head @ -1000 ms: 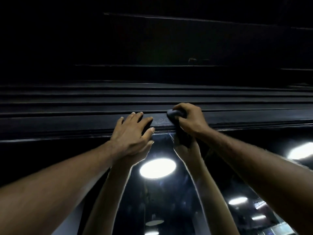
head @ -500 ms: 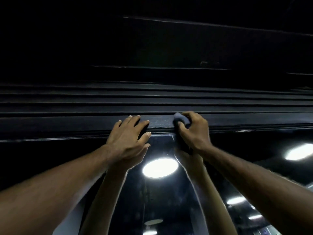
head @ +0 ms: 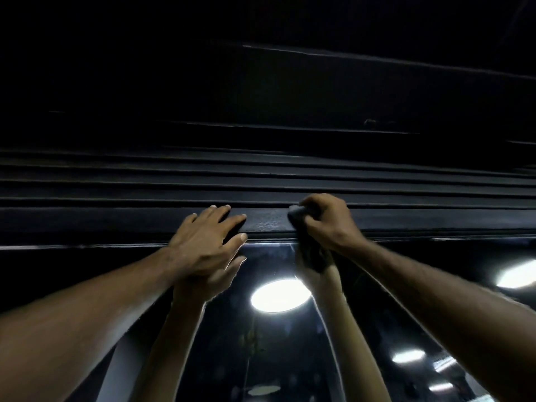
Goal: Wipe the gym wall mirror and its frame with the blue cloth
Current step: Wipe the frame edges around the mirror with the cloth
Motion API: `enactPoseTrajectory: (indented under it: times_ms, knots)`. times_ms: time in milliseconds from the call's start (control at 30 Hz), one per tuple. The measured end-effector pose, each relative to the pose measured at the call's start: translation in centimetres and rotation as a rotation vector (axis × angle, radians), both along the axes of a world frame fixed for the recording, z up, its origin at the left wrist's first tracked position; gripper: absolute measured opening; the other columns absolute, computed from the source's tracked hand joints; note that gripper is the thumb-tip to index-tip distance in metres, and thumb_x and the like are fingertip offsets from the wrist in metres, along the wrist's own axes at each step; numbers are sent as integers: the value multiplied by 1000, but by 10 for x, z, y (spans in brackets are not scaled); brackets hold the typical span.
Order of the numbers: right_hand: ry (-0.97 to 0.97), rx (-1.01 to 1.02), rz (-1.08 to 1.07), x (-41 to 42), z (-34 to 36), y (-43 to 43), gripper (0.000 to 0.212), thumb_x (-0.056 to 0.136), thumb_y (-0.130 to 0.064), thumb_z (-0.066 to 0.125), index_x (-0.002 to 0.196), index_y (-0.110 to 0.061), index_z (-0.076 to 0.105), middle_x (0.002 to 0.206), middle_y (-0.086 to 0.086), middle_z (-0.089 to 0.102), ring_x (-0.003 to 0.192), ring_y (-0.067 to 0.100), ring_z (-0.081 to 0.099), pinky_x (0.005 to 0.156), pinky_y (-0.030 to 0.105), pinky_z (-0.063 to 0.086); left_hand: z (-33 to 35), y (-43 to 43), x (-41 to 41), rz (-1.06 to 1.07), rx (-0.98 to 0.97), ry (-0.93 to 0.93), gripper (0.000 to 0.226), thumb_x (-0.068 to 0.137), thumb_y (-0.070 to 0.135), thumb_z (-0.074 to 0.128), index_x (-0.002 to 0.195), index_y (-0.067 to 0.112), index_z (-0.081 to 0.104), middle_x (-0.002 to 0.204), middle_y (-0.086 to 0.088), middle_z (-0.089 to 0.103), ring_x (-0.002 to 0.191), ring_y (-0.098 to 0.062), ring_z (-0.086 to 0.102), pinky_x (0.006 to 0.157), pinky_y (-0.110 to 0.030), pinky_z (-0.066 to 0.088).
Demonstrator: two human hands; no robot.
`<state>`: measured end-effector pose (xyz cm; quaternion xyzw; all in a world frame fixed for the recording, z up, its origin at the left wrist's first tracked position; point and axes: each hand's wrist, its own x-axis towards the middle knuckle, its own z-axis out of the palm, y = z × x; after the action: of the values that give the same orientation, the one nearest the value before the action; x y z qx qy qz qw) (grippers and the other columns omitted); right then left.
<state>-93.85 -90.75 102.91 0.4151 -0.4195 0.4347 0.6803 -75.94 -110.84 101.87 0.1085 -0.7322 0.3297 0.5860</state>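
Observation:
The mirror's dark top frame (head: 116, 221) runs as a wide band across the view. Below it lies the mirror glass (head: 269, 343), which reflects both my arms and ceiling lights. My right hand (head: 327, 224) is shut on the bunched blue cloth (head: 298, 212) and presses it against the frame; a fold of cloth hangs below the hand over the glass edge. My left hand (head: 206, 242) rests flat on the frame's lower edge, fingers spread, holding nothing, a hand's width left of the cloth.
Above the frame are several dark horizontal ridges (head: 261, 181) and a black upper wall. A bright round light reflection (head: 280, 295) shows in the glass between my arms, with further light reflections (head: 516, 275) at the right.
My right hand and the cloth slid slightly to the right along the frame. My left hand stayed flat on the frame's lower edge.

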Motion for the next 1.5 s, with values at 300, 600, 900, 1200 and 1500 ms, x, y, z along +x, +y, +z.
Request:
enactPoseTrajectory:
  times_ms: [300, 600, 900, 1200, 1500]
  knots:
    - [-217, -296, 104, 5, -19, -58, 28, 94, -19, 62, 122, -14, 57, 119, 9, 53, 111, 22, 47, 92, 29, 40, -7, -30, 20, 30, -16, -41, 61, 105, 59, 20, 160, 44, 0, 171, 5, -6, 157, -16, -6, 126, -45, 2]
    - [-301, -358, 139, 58, 11, -68, 16, 89, -16, 64, 105, -19, 68, 109, 4, 61, 107, 23, 55, 83, 31, 45, -5, -49, 41, 4, -10, -13, 62, 104, 61, 22, 160, 43, 5, 171, 5, -2, 157, -17, -4, 126, -47, 2]
    - [47, 6, -22, 78, -2, -96, 15, 84, -16, 67, 99, -15, 71, 96, 7, 63, 92, 23, 57, 77, 35, 47, -8, -82, 73, 27, 15, 0, 62, 104, 61, 22, 160, 42, 3, 171, 5, -3, 157, -18, -5, 126, -47, 2]
    - [-296, -309, 105, 88, -33, -131, 25, 88, -16, 63, 112, -12, 58, 112, 11, 54, 106, 27, 49, 87, 33, 41, -20, -110, 106, 18, 43, -15, 62, 105, 59, 24, 160, 41, 3, 171, 6, -4, 157, -16, -5, 126, -46, 3]
    - [-356, -244, 126, 149, 2, -153, 18, 90, -15, 66, 108, -14, 68, 111, 9, 64, 107, 28, 57, 79, 26, 37, -20, -125, 131, 22, 103, -8, 63, 104, 59, 26, 161, 37, 9, 171, 4, 2, 157, -17, 0, 126, -46, 9]
